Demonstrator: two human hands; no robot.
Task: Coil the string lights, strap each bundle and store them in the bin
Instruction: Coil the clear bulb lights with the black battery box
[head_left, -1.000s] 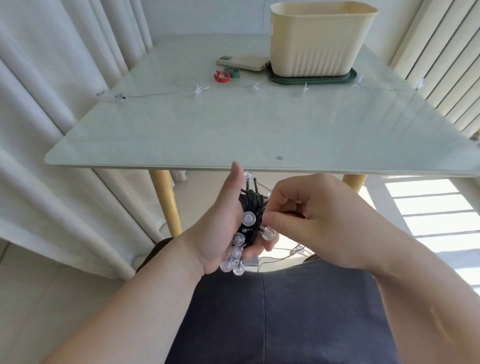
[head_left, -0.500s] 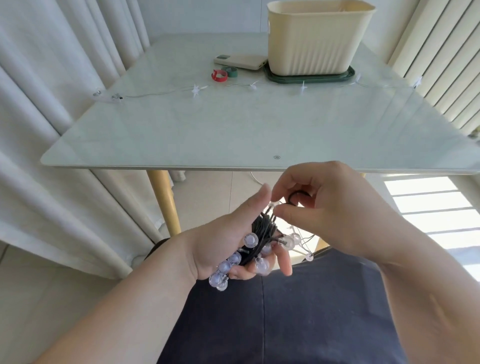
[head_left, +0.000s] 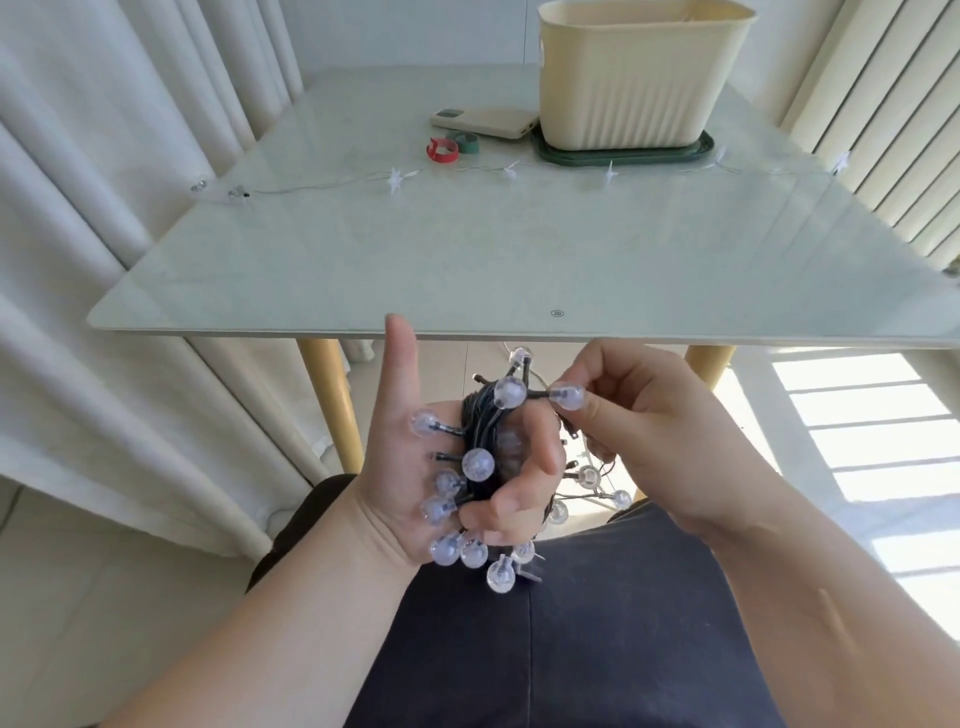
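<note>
The left hand (head_left: 415, 488) is held palm up in front of the lap. Its thumb stands straight up and its fingers curl round a coil (head_left: 480, 441) of black cord, whose clear round lights stick out on all sides of the grip. The right hand (head_left: 654, 436) is just beside it on the right, thumb and forefinger pinching one bulb (head_left: 567, 396) at the coil's far end, the other fingers bent. A loose strand (head_left: 589, 475) with a few more lights hangs beneath the right hand. Both forearms reach in from the near side over dark trousers (head_left: 571, 649).

The hands sit just nearer than the front edge of the pale glassy surface (head_left: 467, 260). Across its far part a thin string of star lights (head_left: 395, 179) lies stretched from left to right. Just beyond it are a red strap (head_left: 441, 150) and a green strap (head_left: 466, 141), close together beside a flat white device (head_left: 483, 122). At the far right the cream bin (head_left: 623, 88) stands on a dark green tray (head_left: 623, 154).
</note>
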